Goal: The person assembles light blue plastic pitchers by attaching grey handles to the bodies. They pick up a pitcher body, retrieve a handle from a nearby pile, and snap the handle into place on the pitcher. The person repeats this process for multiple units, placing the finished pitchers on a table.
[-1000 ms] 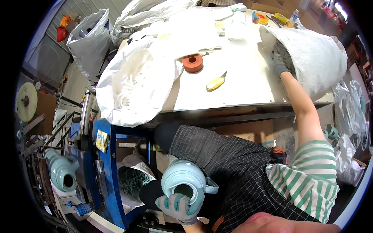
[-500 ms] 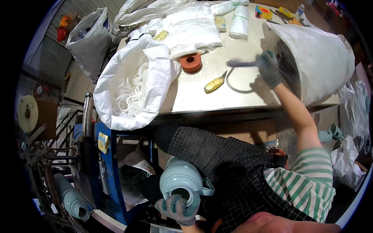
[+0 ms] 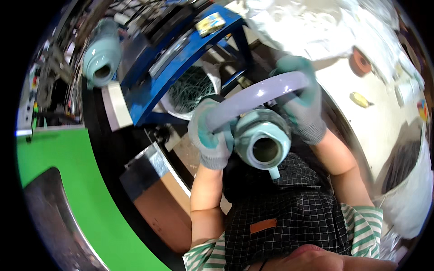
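Taking the pale teal pipe fitting (image 3: 263,143) as the landmark, in the person's lap over a black checked apron (image 3: 289,212), round open mouth turned up toward the camera. Far to its lower left, a broad green surface (image 3: 68,180). To its right, a white tabletop (image 3: 375,117), with a white sack (image 3: 407,198) at the table's near end, lower right of the fitting. Above and to its left, a blue metal frame (image 3: 181,67), and inside that frame a white bag of tangled greenish rings (image 3: 192,88). Much farther up and left, a second pale teal fitting (image 3: 101,56) lying on its side. Arched directly over the landmark fitting and touching its top, a lavender curved ring (image 3: 257,97). At the ring's left end, gloved left hand (image 3: 211,137) closed around it, just left of the fitting. At the ring's right end, gloved right hand (image 3: 300,101) wrapped over it, just above and right of the fitting. On the tabletop, well right of the fitting, an orange tape roll (image 3: 360,62) and a small yellow object (image 3: 360,99).
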`<state>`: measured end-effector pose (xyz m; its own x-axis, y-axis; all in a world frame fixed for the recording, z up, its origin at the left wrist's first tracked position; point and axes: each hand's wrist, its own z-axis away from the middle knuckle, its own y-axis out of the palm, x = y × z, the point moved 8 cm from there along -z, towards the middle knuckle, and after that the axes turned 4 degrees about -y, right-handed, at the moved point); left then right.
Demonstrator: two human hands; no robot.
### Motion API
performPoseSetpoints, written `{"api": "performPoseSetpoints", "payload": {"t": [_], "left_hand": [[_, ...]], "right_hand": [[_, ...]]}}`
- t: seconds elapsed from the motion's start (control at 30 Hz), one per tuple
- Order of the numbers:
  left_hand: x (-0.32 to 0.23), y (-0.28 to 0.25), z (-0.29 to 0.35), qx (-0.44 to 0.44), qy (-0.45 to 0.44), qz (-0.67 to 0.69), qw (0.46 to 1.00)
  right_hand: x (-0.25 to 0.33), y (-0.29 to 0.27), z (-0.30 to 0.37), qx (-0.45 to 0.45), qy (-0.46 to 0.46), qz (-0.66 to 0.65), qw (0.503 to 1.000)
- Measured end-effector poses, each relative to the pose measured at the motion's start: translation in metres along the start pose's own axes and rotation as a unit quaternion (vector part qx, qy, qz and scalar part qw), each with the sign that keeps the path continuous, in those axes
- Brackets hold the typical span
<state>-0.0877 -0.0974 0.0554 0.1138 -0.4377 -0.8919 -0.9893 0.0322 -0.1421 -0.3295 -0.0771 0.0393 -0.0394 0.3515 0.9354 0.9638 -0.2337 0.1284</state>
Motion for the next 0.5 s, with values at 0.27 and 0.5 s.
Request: {"api": "performPoseSetpoints", "payload": {"t": [0.27,0.5], "left_hand": [[0.086,-0.046,0.021,-0.18,-0.083,0.215,0.956],[0.06,0.011,0.04,-0.129,-0.292,0.449,0.834]], "right_hand": [[0.036,0.059,0.088,0.302,-0.324,0.203,0.874],[0.021,0.004,0.064,0.212,-0.162,0.073,0.961]]}}
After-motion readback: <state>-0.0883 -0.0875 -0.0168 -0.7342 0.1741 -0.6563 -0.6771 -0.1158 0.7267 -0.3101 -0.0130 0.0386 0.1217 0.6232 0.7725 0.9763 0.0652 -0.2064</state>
